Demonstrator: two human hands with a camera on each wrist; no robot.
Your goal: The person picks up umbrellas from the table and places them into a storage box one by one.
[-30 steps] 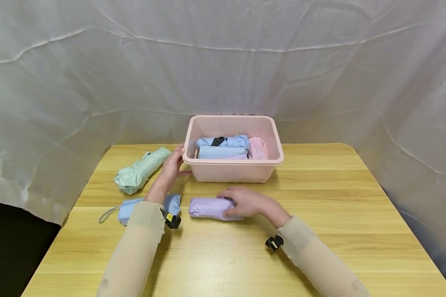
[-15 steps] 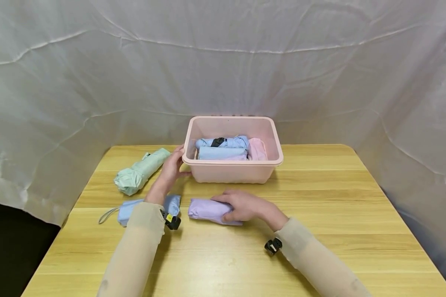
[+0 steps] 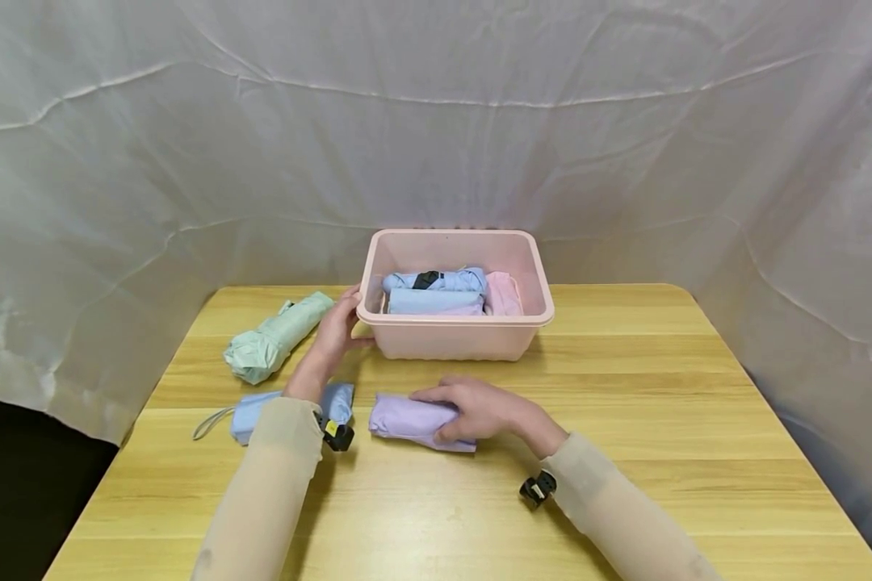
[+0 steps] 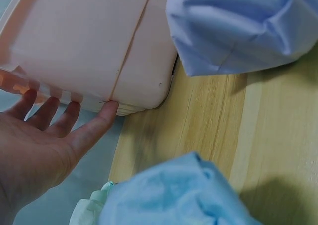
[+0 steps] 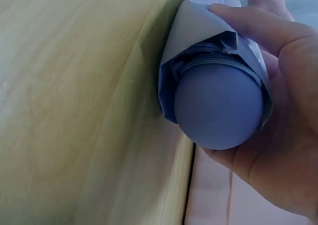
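A folded lilac umbrella (image 3: 407, 420) lies on the wooden table (image 3: 625, 403) in front of a pink plastic bin (image 3: 456, 340). My right hand (image 3: 472, 407) grips its right end, fingers and thumb curled round it. In the right wrist view the lilac umbrella's round handle (image 5: 218, 103) sits in the palm of my right hand (image 5: 271, 150). My left hand (image 3: 337, 324) rests with straight fingers against the bin's left front corner. The left wrist view shows my left hand (image 4: 47, 135), its fingertips on the pink bin (image 4: 94, 46).
The bin holds folded blue umbrellas (image 3: 436, 290) and a pink one (image 3: 505, 292). A mint green umbrella (image 3: 272, 337) lies at the table's left. A light blue umbrella (image 3: 250, 410) with a wrist loop lies under my left forearm. White cloth hangs behind.
My right hand has closed round the lilac umbrella's right end and drawn it a little nearer, tilting it. The left hand and the bin have not moved.
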